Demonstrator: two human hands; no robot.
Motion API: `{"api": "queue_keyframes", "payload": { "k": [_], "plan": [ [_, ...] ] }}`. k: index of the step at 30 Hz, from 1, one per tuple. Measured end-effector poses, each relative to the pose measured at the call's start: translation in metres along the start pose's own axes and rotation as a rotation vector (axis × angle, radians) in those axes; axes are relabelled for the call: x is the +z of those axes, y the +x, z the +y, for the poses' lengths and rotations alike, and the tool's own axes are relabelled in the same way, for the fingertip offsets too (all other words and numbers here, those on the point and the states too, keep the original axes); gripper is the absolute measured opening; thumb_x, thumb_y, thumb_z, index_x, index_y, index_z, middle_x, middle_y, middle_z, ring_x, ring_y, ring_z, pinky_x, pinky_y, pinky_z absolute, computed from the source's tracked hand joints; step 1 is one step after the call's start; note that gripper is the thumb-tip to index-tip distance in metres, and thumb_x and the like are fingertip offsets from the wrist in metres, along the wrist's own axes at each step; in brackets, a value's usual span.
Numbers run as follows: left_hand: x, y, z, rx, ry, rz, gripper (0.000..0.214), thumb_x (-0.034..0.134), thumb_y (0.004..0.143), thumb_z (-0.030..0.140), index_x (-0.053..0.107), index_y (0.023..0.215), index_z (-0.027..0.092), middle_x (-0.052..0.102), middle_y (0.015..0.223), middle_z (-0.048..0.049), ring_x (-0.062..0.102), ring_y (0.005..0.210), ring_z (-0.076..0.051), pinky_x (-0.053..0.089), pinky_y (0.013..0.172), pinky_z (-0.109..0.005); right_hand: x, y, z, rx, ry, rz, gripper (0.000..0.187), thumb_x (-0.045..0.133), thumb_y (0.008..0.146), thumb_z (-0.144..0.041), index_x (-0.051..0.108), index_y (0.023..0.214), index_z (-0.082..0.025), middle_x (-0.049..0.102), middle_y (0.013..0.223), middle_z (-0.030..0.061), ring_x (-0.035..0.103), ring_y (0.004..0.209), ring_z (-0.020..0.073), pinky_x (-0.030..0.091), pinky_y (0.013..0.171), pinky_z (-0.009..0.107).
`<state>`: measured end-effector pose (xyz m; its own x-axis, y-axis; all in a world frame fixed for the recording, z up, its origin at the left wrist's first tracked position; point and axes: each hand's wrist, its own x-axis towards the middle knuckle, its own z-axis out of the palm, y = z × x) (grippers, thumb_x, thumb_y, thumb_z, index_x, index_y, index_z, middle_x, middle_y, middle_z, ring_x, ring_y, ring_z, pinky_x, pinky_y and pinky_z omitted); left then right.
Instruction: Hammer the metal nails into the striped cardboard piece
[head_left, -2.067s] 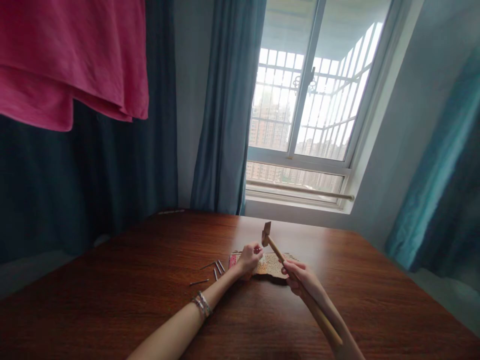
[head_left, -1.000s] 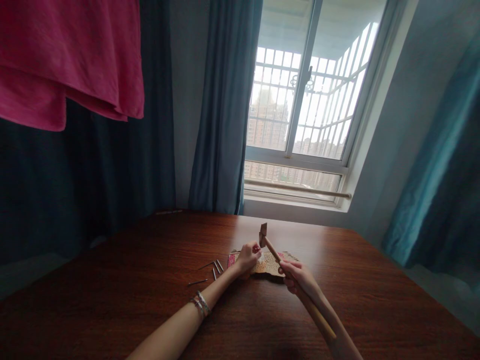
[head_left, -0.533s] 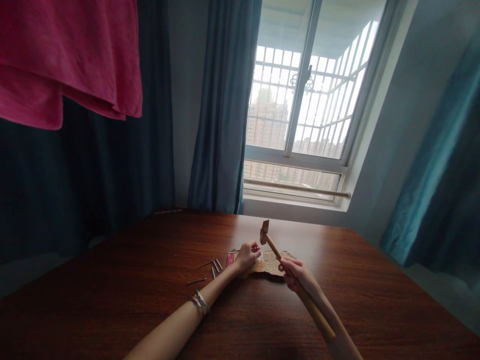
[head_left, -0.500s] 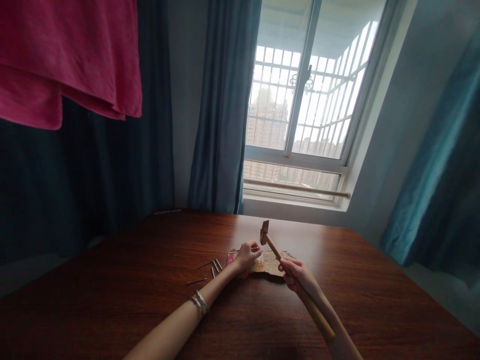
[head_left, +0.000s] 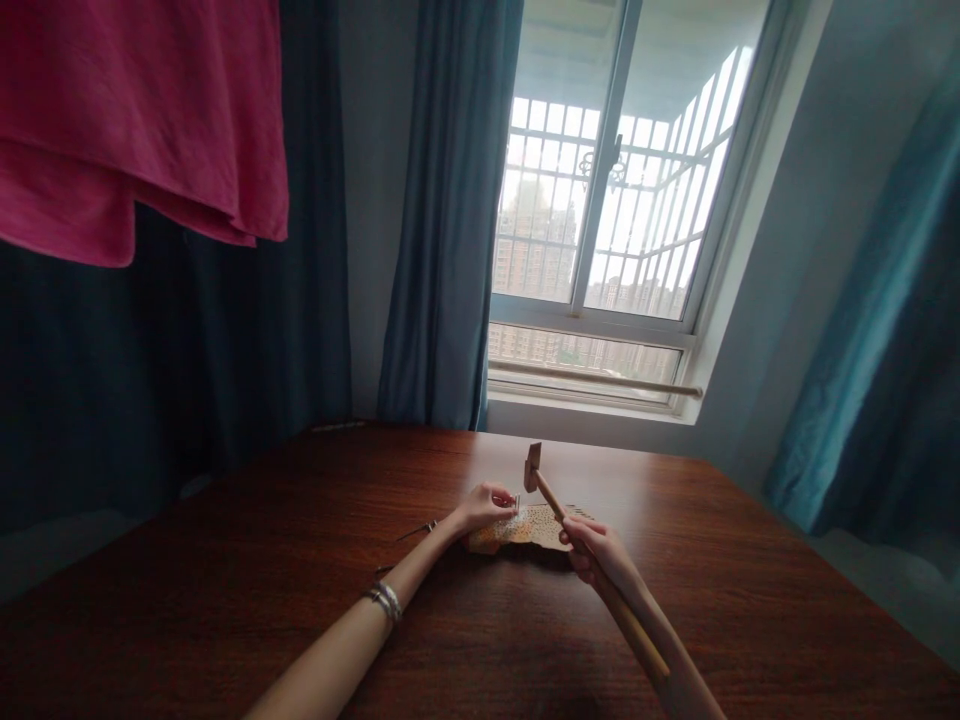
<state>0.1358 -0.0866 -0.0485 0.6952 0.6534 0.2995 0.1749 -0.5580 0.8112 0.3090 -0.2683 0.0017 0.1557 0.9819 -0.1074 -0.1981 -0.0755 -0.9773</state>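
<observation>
My right hand [head_left: 592,555] is wrapped round the handle of a wooden hammer [head_left: 537,474], whose head is raised above a perforated wooden board [head_left: 534,526] on the brown table [head_left: 225,600]. My left hand [head_left: 484,503] rests over the board's left end, fingertips pinched on a thin nail standing upright. Loose nails [head_left: 417,530] lie just left of my forearm, partly hidden by it. Bracelets circle my left wrist.
A pink cloth [head_left: 135,110] hangs at the upper left. Blue curtains [head_left: 442,220] flank a barred window [head_left: 615,200] behind the table. Another curtain [head_left: 877,340] hangs at the right. The table's far edge runs just beyond the board.
My left hand has shifted a little up and to the left along the board, and my forearm now covers most of the loose nails. The hammer head stays raised.
</observation>
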Motion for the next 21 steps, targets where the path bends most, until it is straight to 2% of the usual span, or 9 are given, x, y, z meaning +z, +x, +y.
{"api": "queue_keyframes", "payload": {
  "k": [4, 13, 21],
  "plan": [
    [0.004, 0.002, -0.002, 0.01, 0.055, 0.043, 0.028, 0.066, 0.065, 0.036, 0.07, 0.077, 0.01, 0.066, 0.079, -0.0067, 0.059, 0.075, -0.017, 0.045, 0.068, -0.025, -0.001, 0.002, 0.001, 0.01, 0.007, -0.006, 0.039, 0.068, 0.06, -0.047, 0.06, 0.078, -0.013, 0.052, 0.053, -0.0036, 0.036, 0.032, 0.0039, 0.023, 0.028, 0.018],
    [0.012, 0.002, 0.007, 0.056, 0.098, 0.056, 0.022, 0.061, 0.071, 0.033, 0.068, 0.065, 0.014, 0.066, 0.077, -0.0055, 0.058, 0.073, -0.016, 0.042, 0.067, -0.023, 0.007, -0.007, -0.002, -0.033, 0.007, 0.004, 0.038, 0.068, 0.06, -0.048, 0.058, 0.066, -0.012, 0.051, 0.054, -0.0027, 0.037, 0.033, 0.0032, 0.025, 0.029, 0.018],
    [0.017, 0.008, -0.004, 0.031, 0.078, 0.064, 0.025, 0.059, 0.072, 0.034, 0.066, 0.059, 0.014, 0.064, 0.071, -0.0051, 0.056, 0.068, -0.014, 0.04, 0.061, -0.021, 0.008, -0.003, 0.004, -0.011, 0.005, -0.011, 0.038, 0.066, 0.062, -0.049, 0.055, 0.064, -0.013, 0.042, 0.041, -0.0067, 0.031, 0.029, 0.0028, 0.021, 0.028, 0.017]
  ]
}}
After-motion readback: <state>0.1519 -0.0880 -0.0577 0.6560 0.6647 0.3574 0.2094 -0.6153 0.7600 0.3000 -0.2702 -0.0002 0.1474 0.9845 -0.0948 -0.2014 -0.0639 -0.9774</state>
